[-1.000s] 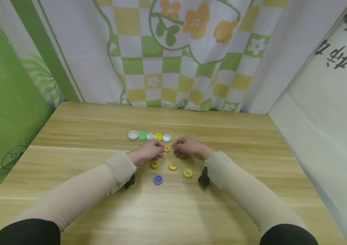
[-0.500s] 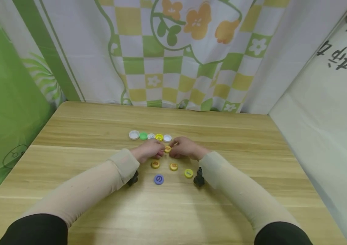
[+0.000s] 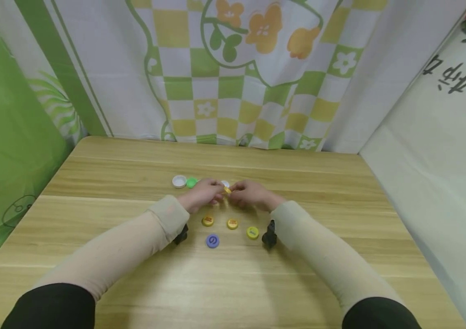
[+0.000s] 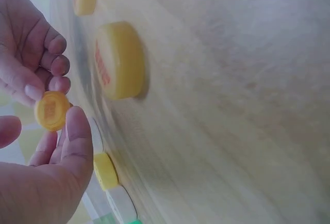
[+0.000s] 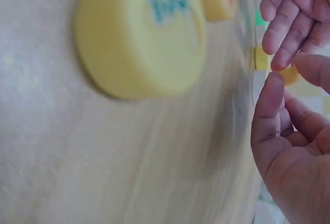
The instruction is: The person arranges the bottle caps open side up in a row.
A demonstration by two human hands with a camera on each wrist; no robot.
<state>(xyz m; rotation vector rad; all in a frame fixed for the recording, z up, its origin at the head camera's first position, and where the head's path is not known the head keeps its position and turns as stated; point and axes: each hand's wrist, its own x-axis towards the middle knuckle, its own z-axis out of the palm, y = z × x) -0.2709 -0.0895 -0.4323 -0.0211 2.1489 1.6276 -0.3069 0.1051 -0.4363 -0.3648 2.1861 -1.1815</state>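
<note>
An orange-yellow bottle cap (image 3: 227,190) is up off the table between my two hands, tilted. My left hand (image 3: 205,194) has a digit against its edge. Another left digit stands slightly apart from the cap (image 4: 51,111) in the left wrist view. From the other side my right hand (image 3: 251,194) grips the cap between its fingertips. In the right wrist view, fingers mostly cover the cap (image 5: 290,76). Behind the hands runs a row of caps: a white cap (image 3: 179,181), a green cap (image 3: 191,183), and others partly hidden, including a yellow cap (image 4: 105,171).
Nearer me lie two orange-yellow caps (image 3: 208,220) (image 3: 233,223), a yellow cap (image 3: 252,232) with blue-green print, and a purple-blue cap (image 3: 212,241). The wooden table (image 3: 224,288) meets a patterned curtain (image 3: 249,100) at the back.
The orange-yellow cap has risen and moved toward the far row. My right hand has come in from the right to grip it, and both hands have moved forward.
</note>
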